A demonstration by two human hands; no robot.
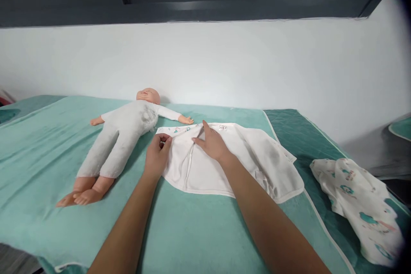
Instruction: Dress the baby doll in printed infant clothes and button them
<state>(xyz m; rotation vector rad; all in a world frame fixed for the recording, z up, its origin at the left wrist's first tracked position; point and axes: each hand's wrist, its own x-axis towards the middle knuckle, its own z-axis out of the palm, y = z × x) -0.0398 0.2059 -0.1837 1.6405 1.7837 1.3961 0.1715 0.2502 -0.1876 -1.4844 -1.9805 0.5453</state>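
A small white garment (208, 175) lies spread on the green cloth, its top edge showing a printed pattern and a small label. My left hand (158, 152) is at the garment's left side, thumb and fingers pinched together on its edge. Over the upper middle, my right hand (213, 141) rests on the fabric with index finger and thumb spread apart. To the left lies a baby doll (128, 120) on its back in a white suit, arms stretched out. One doll hand is close to the garment's top left edge.
A patterned white cloth (359, 205) lies crumpled at the right on a darker green cover (289, 132). Behind the green cloth (192, 231) stands a white wall (205, 64) beneath a dark barred window frame (240, 4).
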